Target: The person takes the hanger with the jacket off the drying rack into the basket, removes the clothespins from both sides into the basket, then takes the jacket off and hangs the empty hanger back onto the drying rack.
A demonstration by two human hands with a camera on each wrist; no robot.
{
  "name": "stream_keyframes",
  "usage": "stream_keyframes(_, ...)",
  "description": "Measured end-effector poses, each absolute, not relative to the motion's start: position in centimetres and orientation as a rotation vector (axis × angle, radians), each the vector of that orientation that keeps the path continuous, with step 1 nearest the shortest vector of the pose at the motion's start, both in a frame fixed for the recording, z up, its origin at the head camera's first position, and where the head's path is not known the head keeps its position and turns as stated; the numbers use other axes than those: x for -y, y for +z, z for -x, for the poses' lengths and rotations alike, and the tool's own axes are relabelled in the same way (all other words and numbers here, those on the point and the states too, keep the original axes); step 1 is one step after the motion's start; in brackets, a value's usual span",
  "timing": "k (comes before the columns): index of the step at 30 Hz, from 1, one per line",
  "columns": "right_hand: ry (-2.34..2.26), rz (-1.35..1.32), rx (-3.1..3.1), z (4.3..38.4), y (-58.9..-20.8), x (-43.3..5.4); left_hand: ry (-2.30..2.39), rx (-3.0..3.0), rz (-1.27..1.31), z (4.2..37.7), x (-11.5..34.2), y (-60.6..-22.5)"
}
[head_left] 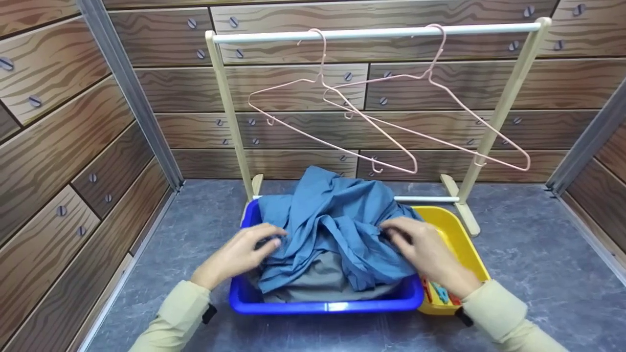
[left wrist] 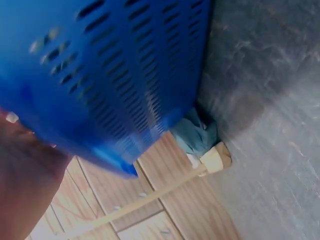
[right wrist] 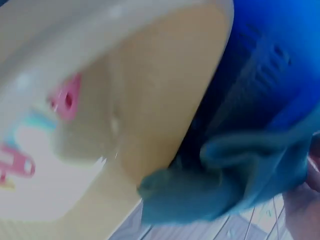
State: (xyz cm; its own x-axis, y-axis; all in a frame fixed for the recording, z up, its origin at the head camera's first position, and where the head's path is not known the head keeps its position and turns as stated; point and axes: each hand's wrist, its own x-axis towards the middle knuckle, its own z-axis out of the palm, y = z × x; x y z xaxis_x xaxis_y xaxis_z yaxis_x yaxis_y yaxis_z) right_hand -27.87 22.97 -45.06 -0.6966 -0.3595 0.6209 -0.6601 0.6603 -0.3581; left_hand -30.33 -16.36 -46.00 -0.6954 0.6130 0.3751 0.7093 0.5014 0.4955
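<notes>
A crumpled blue garment (head_left: 342, 205) is heaped in a blue basket (head_left: 323, 307) with slotted sides, over a grey cloth (head_left: 320, 278). My left hand (head_left: 239, 252) is over the basket's left side, thumb and fingers apart, fingertips right at the garment's edge. On the other side, my right hand (head_left: 420, 242) pinches the blue garment near its right part, fingers bent down into the folds. In the right wrist view, part of the blue garment (right wrist: 200, 195) hangs over the basket's side by that hand. The left wrist view mainly shows the basket's slotted wall (left wrist: 120, 75).
A yellow tray (head_left: 452, 230) with several colored clothespins (head_left: 440, 292) adjoins the basket on the right. Behind stands a wooden rack (head_left: 230, 107) with a white rod (head_left: 371, 33). Two pink hangers (head_left: 323, 83) hang there. Wood-patterned walls enclose the grey surface (head_left: 195, 220).
</notes>
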Motion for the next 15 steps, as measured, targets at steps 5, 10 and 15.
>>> stream_keyframes(5, 0.756, -0.791, 2.324, 29.1, -44.0, -25.5, -0.982, 2.457, 1.065, 32.1, 17.3, -45.2)
stream_keyframes(10, 0.719, -0.822, 2.511, 30.6, -44.0, -28.1, -0.835, 2.542, 0.985, 34.1, 17.6, -44.6)
stream_keyframes(15, 0.836, -0.863, 2.774, 31.4, -44.2, -29.5, -0.631, 2.671, 0.968, 36.3, 17.2, -44.7)
